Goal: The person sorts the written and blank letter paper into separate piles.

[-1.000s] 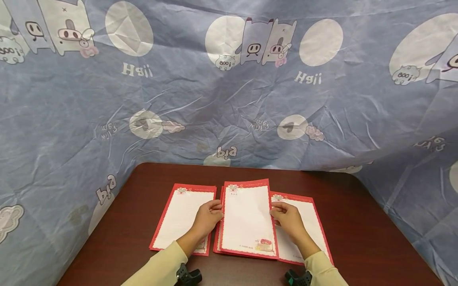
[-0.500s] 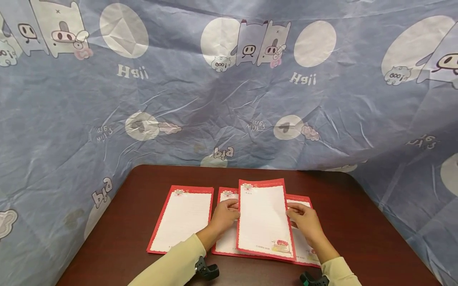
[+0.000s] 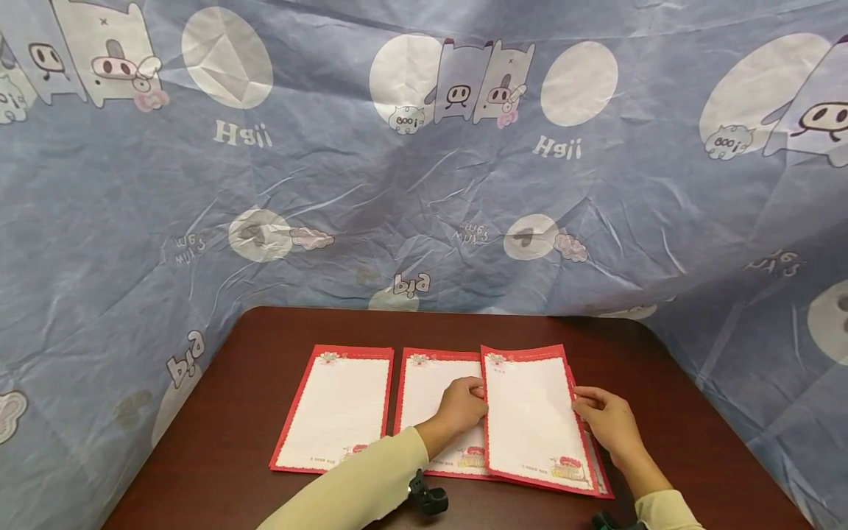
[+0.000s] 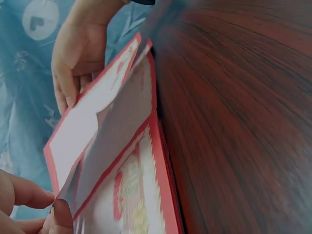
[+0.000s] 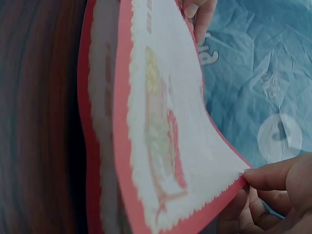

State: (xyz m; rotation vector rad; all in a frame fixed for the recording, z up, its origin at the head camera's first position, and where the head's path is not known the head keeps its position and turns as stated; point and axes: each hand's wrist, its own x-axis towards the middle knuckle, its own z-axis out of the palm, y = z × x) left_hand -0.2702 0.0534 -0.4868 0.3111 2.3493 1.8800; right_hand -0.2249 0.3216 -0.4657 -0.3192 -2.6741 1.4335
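Observation:
A red-bordered sheet of letter paper (image 3: 533,416) is held between both hands, over the right-hand stack (image 3: 601,471) of like sheets. Its left edge is pinched by my left hand (image 3: 461,405), which overlaps the middle stack (image 3: 424,375) in the head view. My right hand (image 3: 612,423) pinches the right edge. In the right wrist view the sheet (image 5: 180,97) bows, its lower border standing off the paper beneath, and the right thumb and fingers (image 5: 273,175) grip its edge. The left fingertips (image 4: 61,214) pinch the near edge in the left wrist view.
A third stack of the same paper (image 3: 338,405) lies at the left of the dark brown table (image 3: 218,442). Behind the table hangs a blue cartoon-print cloth (image 3: 397,184). Dark wrist straps (image 3: 429,495) sit at the cuffs.
Both hands have carried the sheet rightward from over the middle stack to over the right one. The middle stack's top sheet has come into view. The left stack stays put.

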